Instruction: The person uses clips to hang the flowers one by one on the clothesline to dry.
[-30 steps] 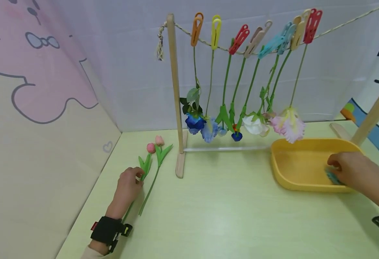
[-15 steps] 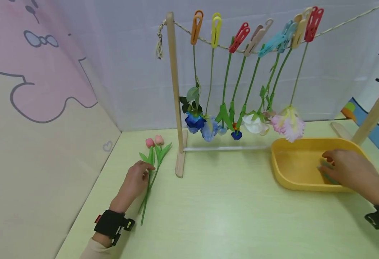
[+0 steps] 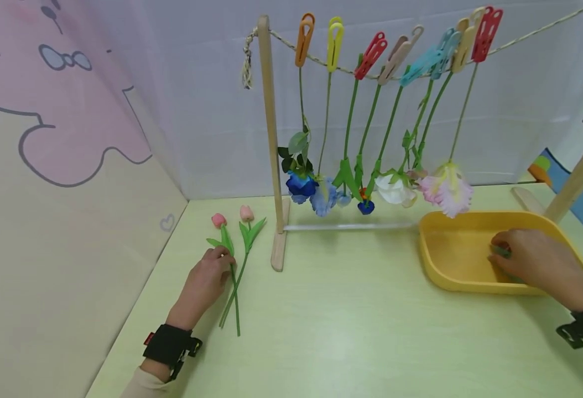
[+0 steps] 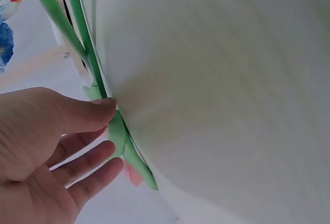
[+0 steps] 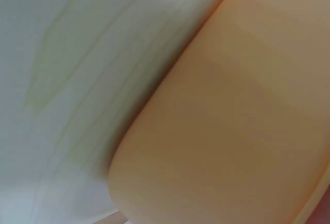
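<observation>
Left hand (image 3: 203,284) rests on the counter (image 3: 351,331) near the left wall, thumb and fingers pinching the stem of a pink tulip (image 3: 228,260); a 2nd tulip (image 3: 244,237) lies just beside it, stems crossing. Right hand (image 3: 532,260) is inside the yellow tray (image 3: 451,276) at right, fingers curled over a small green peg (image 3: 500,252), mostly hidden. Behind, a wooden rack (image 3: 270,138) w/ a rope holds flowers (image 3: 371,188) hanging head-down from colored clips (image 3: 371,52).

I count eight clothespins (image 3: 371,48) on the line, eight hanging flowers (image 3: 393,189), two pink tulips (image 3: 245,213), one yellow tray (image 3: 451,276), two hands.
</observation>
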Tool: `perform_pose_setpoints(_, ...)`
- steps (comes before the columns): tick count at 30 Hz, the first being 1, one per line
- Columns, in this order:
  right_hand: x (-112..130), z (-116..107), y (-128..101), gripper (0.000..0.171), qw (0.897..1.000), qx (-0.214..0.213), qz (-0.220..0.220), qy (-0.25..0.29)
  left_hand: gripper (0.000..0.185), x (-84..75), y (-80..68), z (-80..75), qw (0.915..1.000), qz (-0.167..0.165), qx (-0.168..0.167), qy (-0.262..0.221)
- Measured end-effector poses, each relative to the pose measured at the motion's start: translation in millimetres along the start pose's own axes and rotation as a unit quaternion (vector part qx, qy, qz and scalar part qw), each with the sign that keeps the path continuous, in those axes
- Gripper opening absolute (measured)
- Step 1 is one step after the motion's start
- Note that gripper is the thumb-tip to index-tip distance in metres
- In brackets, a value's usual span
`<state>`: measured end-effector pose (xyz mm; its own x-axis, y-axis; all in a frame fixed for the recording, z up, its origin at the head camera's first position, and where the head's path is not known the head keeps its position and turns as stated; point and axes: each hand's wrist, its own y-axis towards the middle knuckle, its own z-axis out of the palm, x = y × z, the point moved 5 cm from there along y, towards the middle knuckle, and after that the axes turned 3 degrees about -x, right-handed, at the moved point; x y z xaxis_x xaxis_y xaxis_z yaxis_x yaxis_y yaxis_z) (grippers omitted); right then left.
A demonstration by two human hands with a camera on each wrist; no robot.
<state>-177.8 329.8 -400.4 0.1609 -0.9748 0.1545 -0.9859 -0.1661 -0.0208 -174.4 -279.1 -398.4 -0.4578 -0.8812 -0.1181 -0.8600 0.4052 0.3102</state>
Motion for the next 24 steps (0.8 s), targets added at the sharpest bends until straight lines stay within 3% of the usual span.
perform_pose_setpoints(6,-1,0,-1,0.033,1.000,0.012,0.007,0.012,0.021,-6.2,3.5,0.6,0.9981,0.051,0.002,0.035)
perform_pose_setpoints(13,0,-1,-1,0.032,1.000,0.009,0.009,0.009,0.027,-10.8,3.8,0.9,0.9937,0.106,-0.006,0.036)
perform_pose_setpoints(24,4,-9,-1,0.035,0.998,-0.053,-0.005,0.018,0.030,-11.9,4.0,5.2,0.9895,0.144,-0.011,-0.009)
